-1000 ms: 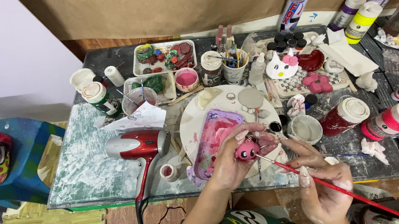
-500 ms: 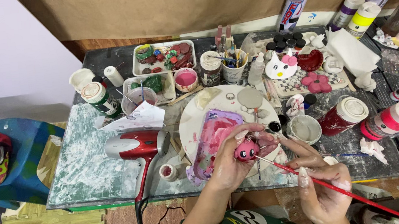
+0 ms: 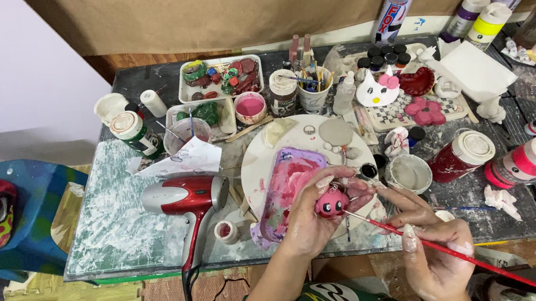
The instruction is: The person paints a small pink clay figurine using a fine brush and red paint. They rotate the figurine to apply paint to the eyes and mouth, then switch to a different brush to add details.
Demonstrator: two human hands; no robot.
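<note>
Left hand grips small pink figurine, fingers wrapped around it, above front edge of round white plate. Right hand pinches thin red brush, tip touching figurine. Paint-smeared pink tray lies on plate. Red hair dryer rests just left, on table.

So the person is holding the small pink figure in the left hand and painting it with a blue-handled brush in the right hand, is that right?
Not quite: the brush has a red handle, not a blue one, as the head view shows. The rest holds: the left hand holds the small pink figure, and the right hand works the brush tip against it.
</note>
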